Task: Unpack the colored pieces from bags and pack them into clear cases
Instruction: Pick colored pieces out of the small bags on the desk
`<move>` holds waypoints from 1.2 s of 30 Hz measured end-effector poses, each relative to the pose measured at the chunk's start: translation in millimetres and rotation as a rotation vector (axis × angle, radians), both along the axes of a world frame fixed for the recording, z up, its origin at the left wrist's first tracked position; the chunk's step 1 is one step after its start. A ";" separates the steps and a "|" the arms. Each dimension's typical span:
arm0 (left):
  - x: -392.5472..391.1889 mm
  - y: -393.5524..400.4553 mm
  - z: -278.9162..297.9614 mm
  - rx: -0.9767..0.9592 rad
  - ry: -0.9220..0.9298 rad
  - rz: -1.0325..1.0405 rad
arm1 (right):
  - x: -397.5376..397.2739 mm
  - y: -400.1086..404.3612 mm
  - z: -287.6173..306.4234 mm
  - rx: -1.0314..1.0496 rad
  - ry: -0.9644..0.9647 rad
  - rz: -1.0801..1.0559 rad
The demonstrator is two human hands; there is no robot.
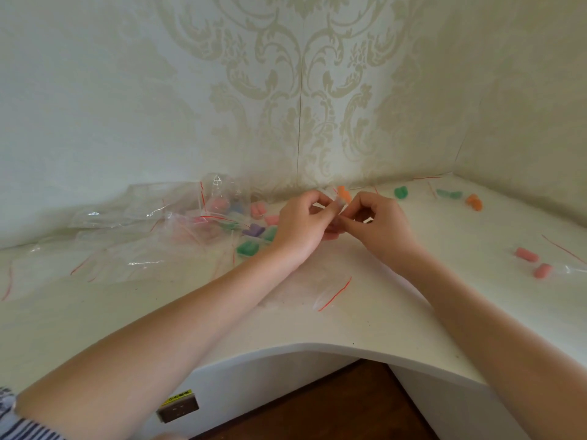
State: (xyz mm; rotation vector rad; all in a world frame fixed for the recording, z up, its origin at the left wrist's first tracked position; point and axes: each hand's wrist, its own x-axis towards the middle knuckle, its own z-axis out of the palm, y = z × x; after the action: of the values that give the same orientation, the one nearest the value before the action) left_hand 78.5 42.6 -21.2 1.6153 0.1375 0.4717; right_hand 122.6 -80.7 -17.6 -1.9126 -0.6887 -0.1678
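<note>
Two hands meet above the middle of the white counter (pixel 365 319). The left hand (pixel 300 222) and the right hand (pixel 379 225) both have curled fingers, and each grip pinches one small clear bag (pixel 332 206) between them, with an orange piece (pixel 344 193) showing just behind it.

On the right side I count two green pieces (pixel 401 192) (pixel 448 194), one orange piece (pixel 474 202) and two pink pieces (pixel 526 255) (pixel 543 270), well apart from each other. On the left, a heap of empty clear bags (pixel 133 236) with red strips covers the counter; several pink, green and purple pieces (pixel 254 230) lie beside it, and the exact number I cannot tell. One flat bag (pixel 330 295) lies near the front.

The front edge (pixel 295 346) curves inward, and bare room stays between this edge and the hands. The patterned wall (pixel 301 90) closes the back and the right side.
</note>
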 end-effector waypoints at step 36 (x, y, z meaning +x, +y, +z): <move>-2.5 -1.1 4.4 0.580 -0.008 0.034 | -12.3 12.8 -6.7 -0.285 -0.320 -0.181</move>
State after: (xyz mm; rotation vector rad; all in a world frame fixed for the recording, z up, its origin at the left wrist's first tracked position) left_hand 76.1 41.5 -16.8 2.1798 0.0198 0.5781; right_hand 110.3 -67.8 -24.3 -2.2491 -0.7823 -0.5229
